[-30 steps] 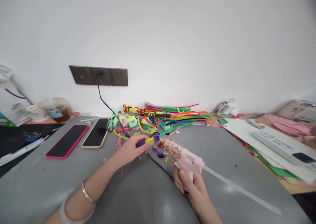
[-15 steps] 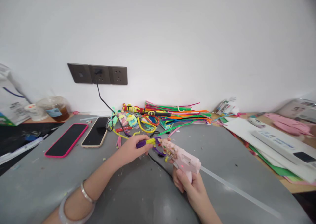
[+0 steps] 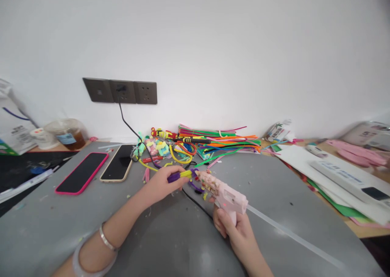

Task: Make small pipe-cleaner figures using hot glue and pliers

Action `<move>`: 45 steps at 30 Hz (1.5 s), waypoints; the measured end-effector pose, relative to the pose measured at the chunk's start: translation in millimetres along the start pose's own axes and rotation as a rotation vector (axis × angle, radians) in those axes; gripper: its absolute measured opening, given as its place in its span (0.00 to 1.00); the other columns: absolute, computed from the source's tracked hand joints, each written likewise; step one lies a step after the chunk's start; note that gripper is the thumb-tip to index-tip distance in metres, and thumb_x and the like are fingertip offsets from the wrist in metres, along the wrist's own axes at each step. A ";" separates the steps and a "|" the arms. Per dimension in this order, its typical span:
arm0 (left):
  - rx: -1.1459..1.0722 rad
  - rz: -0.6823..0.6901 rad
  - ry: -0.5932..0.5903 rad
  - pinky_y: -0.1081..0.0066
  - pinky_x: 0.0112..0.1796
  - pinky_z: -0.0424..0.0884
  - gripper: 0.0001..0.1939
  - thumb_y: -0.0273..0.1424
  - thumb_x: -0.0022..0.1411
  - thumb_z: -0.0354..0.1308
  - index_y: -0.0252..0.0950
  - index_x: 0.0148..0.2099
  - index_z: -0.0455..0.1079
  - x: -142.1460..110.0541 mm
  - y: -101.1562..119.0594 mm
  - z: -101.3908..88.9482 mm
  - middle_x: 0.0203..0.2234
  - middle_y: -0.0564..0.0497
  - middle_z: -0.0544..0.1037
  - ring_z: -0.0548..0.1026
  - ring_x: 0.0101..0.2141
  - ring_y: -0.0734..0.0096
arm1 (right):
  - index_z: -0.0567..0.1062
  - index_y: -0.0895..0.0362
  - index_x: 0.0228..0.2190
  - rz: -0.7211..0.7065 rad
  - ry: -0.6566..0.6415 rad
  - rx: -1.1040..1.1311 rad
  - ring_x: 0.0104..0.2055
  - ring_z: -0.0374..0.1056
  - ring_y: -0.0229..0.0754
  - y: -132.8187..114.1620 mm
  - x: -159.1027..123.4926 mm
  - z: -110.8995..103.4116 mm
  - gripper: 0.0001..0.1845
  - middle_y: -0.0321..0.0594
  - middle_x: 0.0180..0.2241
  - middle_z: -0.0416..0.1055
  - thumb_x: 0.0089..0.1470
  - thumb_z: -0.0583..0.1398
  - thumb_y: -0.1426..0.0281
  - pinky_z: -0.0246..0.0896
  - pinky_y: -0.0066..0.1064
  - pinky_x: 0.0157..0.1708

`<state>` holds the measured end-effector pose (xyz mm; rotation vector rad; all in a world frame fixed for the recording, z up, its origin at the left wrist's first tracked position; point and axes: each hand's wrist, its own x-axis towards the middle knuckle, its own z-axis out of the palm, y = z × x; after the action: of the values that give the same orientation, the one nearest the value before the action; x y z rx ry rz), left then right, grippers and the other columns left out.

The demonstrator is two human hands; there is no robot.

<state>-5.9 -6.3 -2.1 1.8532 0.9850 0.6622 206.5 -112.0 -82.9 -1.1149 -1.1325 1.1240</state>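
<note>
In my right hand (image 3: 233,224) is a pale pink hot glue gun (image 3: 228,197), its nozzle toward the left and a small red light glowing on its side. A long translucent glue stick (image 3: 292,234) juts out of its back end. My left hand (image 3: 166,181) pinches a purple and yellow pipe-cleaner piece (image 3: 184,174). The piece's right end meets the nozzle; whether they touch I cannot tell. Purple loops dangle just under that end. Some of the piece is hidden behind my left fingers.
Behind my hands lie a bundle of colourful pipe cleaners (image 3: 222,140) and small pastel craft pieces (image 3: 155,147). Two phones (image 3: 82,173) rest on the left, near a drink cup (image 3: 71,136). A black cord (image 3: 198,206) crosses the grey mat (image 3: 170,240). Papers (image 3: 323,175) lie right.
Almost nothing differs. Both hands, the glue gun and the pipe-cleaner piece hold practically the same place; the view has shifted only very slightly.
</note>
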 end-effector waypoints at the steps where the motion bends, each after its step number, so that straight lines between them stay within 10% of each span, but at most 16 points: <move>1: 0.012 0.006 0.007 0.73 0.33 0.64 0.14 0.42 0.64 0.56 0.35 0.36 0.71 0.0 0.1 0.1 0.25 0.55 0.73 0.71 0.29 0.69 | 0.74 0.60 0.38 0.005 0.002 -0.005 0.17 0.44 0.31 0.4 0.0 0.3 0.24 0.27 0.17 0.51 0.57 0.61 0.50 0.40 0.26 0.17; 45: 0.015 0.002 -0.020 0.72 0.33 0.63 0.15 0.42 0.64 0.55 0.36 0.34 0.70 -1.1 4.1 -2.1 0.24 0.55 0.73 0.70 0.28 0.69 | 0.75 0.59 0.37 -0.010 0.021 -0.013 0.18 0.45 0.32 5.0 -5.6 -1.9 0.23 0.29 0.18 0.53 0.57 0.61 0.50 0.40 0.27 0.17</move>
<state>-6.6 -7.3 2.4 1.8704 0.9774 0.6384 207.5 -117.2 -88.5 -1.1279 -1.1292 1.0966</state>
